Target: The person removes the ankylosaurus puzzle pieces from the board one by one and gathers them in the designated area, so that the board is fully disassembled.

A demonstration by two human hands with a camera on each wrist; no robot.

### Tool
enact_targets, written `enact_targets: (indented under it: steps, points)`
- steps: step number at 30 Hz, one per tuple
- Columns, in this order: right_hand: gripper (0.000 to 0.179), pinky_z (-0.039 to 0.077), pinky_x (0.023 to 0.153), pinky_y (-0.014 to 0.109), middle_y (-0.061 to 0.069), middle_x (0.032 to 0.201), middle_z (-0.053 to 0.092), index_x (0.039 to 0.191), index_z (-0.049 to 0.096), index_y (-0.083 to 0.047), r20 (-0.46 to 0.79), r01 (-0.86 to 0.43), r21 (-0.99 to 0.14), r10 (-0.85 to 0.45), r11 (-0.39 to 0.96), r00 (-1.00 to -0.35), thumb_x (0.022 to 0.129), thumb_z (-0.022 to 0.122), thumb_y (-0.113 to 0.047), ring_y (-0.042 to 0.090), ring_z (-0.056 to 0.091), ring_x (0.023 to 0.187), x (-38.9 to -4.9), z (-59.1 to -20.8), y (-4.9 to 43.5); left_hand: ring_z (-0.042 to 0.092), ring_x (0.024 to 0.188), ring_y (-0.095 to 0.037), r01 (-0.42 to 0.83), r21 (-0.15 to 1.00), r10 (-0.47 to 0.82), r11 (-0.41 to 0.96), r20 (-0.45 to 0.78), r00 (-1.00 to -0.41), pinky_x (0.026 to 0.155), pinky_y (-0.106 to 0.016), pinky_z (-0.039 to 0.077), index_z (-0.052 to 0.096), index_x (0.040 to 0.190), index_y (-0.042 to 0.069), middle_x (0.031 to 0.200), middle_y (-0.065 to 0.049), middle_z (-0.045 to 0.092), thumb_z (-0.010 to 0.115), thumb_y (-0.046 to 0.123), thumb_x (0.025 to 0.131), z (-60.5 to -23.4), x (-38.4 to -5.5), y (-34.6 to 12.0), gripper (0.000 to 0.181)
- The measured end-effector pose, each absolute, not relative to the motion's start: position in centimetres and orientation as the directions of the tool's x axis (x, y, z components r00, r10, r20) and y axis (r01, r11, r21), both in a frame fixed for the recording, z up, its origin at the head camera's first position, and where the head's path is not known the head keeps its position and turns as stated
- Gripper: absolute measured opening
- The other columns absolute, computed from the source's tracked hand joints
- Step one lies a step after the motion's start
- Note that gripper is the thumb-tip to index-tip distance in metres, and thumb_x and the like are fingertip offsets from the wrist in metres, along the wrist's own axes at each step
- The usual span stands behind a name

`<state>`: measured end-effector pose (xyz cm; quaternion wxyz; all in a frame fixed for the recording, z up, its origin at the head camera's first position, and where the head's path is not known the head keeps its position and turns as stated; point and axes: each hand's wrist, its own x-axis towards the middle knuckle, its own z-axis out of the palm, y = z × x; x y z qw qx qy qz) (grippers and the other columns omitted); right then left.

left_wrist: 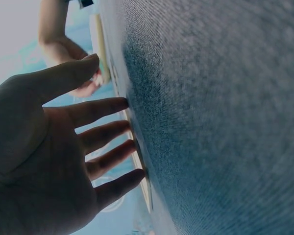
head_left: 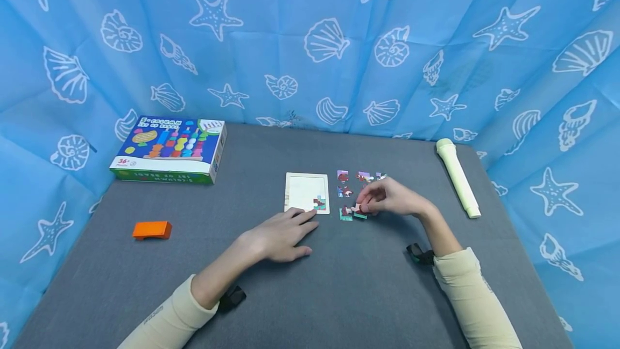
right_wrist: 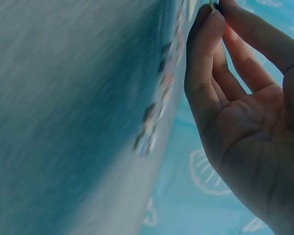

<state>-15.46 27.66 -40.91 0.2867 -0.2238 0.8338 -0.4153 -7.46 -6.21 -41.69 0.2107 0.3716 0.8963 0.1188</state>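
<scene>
A small wooden puzzle tray [head_left: 301, 183] lies on the table, with a colourful puzzle piece [head_left: 319, 202] in its lower right corner. My left hand [head_left: 281, 236] is spread, its fingertips at the tray's near edge; the left wrist view shows the fingers [left_wrist: 108, 137] apart and the palm bare. Right of the tray, my right hand [head_left: 387, 197] pinches a puzzle piece [head_left: 360, 211] between thumb and fingertips. Only that piece's thin edge [right_wrist: 212, 6] shows in the right wrist view. Several loose puzzle pieces [head_left: 343, 176] lie around this hand, some partly hidden by it.
At the back left stands a bead-set box [head_left: 167, 147], with an orange block [head_left: 152, 230] nearer me. A pale green stick-shaped object [head_left: 457, 178] lies at the far right. Blue shell-patterned cloth [head_left: 300, 90] hangs behind the grey tabletop [head_left: 329, 295].
</scene>
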Motion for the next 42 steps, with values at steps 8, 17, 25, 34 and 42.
enact_targets:
  steps: [8, 17, 25, 34, 42]
  points:
    - [0.017, 0.065, 0.075, 0.029, 0.021, 0.105, 0.078, 0.116, 0.077, 0.004, -0.328, -0.119, -0.800, -0.594, 0.588, -0.734, 0.102, 0.072, -0.004, 0.007, 0.070, 0.083, -15.7, -41.9, 29.5, 0.033, 0.165, -0.031, 0.610, 0.380, 0.716, 0.695, -0.286, -0.637, 0.132, -0.053, 0.037, 0.045, 0.167, 0.015, 0.181, -0.007, 0.029, 0.063, 0.041, 0.110, -41.7, -7.5, -6.4, 0.064]
    - [0.015, 0.065, 0.073, 0.029, 0.022, 0.103, 0.080, 0.112, 0.080, 0.005, -0.311, -0.154, -0.789, -0.602, 0.595, -0.735, 0.102, 0.073, -0.004, 0.005, 0.069, 0.078, -15.7, -41.9, 29.7, 0.033, 0.165, -0.031, 0.611, 0.385, 0.718, 0.692, -0.278, -0.638, 0.131, -0.054, 0.037, 0.045, 0.167, 0.016, 0.181, -0.006, 0.030, 0.063, 0.040, 0.110, -41.9, -7.6, -6.5, 0.064]
    - [0.015, 0.065, 0.073, 0.029, 0.018, 0.101, 0.080, 0.111, 0.080, 0.003, -0.338, -0.153, -0.761, -0.587, 0.630, -0.736, 0.102, 0.074, -0.007, 0.006, 0.068, 0.079, -15.8, -41.4, 29.7, 0.034, 0.164, -0.031, 0.612, 0.384, 0.719, 0.691, -0.274, -0.639, 0.131, -0.054, 0.038, 0.046, 0.167, 0.016, 0.181, -0.006, 0.030, 0.063, 0.040, 0.110, -41.9, -7.6, -6.5, 0.064]
    - [0.018, 0.067, 0.077, 0.032, 0.019, 0.104, 0.079, 0.113, 0.079, 0.004, -0.356, -0.106, -0.766, -0.556, 0.634, -0.751, 0.103, 0.074, -0.010, 0.010, 0.072, 0.082, -15.8, -40.9, 29.9, 0.035, 0.164, -0.031, 0.611, 0.390, 0.720, 0.689, -0.276, -0.636, 0.130, -0.054, 0.038, 0.046, 0.166, 0.016, 0.181, -0.006, 0.031, 0.064, 0.040, 0.110, -41.8, -7.6, -6.5, 0.064]
    - [0.020, 0.067, 0.078, 0.033, 0.019, 0.105, 0.080, 0.116, 0.080, 0.003, -0.306, -0.122, -0.796, -0.568, 0.593, -0.764, 0.102, 0.076, -0.011, 0.012, 0.072, 0.081, -15.7, -41.0, 28.2, 0.035, 0.164, -0.032, 0.612, 0.395, 0.724, 0.686, -0.277, -0.632, 0.131, -0.054, 0.038, 0.046, 0.167, 0.016, 0.181, -0.006, 0.030, 0.064, 0.039, 0.110, -41.8, -7.7, -6.6, 0.064]
